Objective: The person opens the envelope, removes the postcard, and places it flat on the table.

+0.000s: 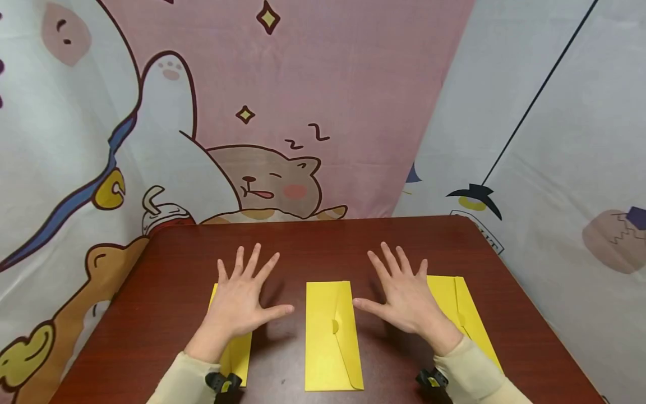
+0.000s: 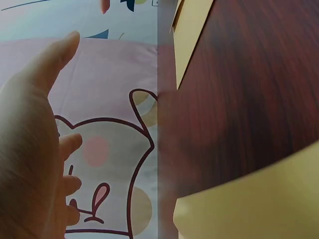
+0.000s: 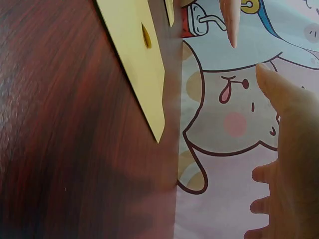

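Note:
Three yellow envelopes lie on a dark red-brown table. The middle envelope [image 1: 330, 342] shows its flap and a small rounded tab, and lies between the hands. My left hand [image 1: 239, 300] is held above the left envelope [image 1: 237, 359], fingers spread and straight, hiding part of it. Fingers likewise spread, my right hand [image 1: 404, 300] hovers beside the right envelope [image 1: 456, 306], and its forearm covers part of that envelope. Neither hand holds anything. In the right wrist view, the envelope [image 3: 137, 59] lies flat with a slot-like opening near its tab.
The wooden table [image 1: 282, 241] ends at a back edge against a hanging cloth [image 1: 363, 112] printed with cartoon animals. Dark wrist cameras [image 1: 224, 382] are strapped at both cuffs. Bare tabletop lies behind the envelopes.

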`<control>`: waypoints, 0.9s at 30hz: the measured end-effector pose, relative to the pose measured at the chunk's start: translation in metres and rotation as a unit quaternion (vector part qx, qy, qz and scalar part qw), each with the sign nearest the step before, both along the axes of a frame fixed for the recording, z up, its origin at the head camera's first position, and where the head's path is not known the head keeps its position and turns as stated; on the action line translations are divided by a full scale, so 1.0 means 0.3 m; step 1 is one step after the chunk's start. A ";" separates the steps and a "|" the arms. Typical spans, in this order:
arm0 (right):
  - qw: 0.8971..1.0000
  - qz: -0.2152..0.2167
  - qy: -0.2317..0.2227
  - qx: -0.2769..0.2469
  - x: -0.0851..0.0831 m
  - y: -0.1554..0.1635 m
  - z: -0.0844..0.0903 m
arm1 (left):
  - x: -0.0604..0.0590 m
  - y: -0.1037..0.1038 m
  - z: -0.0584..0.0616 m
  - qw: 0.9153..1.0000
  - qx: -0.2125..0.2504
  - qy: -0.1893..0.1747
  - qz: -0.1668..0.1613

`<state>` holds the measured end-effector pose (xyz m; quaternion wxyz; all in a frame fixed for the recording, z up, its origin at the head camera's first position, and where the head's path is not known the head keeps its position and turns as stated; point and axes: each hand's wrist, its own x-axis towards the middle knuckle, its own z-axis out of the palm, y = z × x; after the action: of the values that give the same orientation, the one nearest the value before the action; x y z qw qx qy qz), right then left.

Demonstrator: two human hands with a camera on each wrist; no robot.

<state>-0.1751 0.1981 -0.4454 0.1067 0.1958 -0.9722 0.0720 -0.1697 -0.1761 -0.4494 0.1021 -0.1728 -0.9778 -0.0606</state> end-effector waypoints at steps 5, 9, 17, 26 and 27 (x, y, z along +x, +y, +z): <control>1.000 0.005 -0.002 0.000 0.009 -0.021 0.001 | 0.004 -0.027 -0.001 1.000 -0.001 -0.012 -0.009; 1.000 0.011 -0.007 0.000 0.014 -0.045 0.000 | 0.011 -0.052 -0.001 1.000 0.000 -0.017 -0.012; 0.999 0.032 -0.007 -0.009 0.030 -0.116 0.009 | 0.035 -0.110 0.005 1.000 0.004 -0.011 -0.013; 0.999 0.047 -0.016 -0.008 0.029 -0.210 0.023 | 0.047 -0.177 0.013 1.000 0.007 -0.022 -0.019; 0.999 0.050 -0.015 -0.007 0.027 -0.221 0.024 | 0.048 -0.185 0.013 0.999 0.006 -0.024 -0.020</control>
<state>-0.1669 0.1319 -0.4382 0.0899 0.2425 -0.9621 0.0868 -0.1554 -0.2315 -0.4456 0.0790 -0.1905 -0.9758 -0.0730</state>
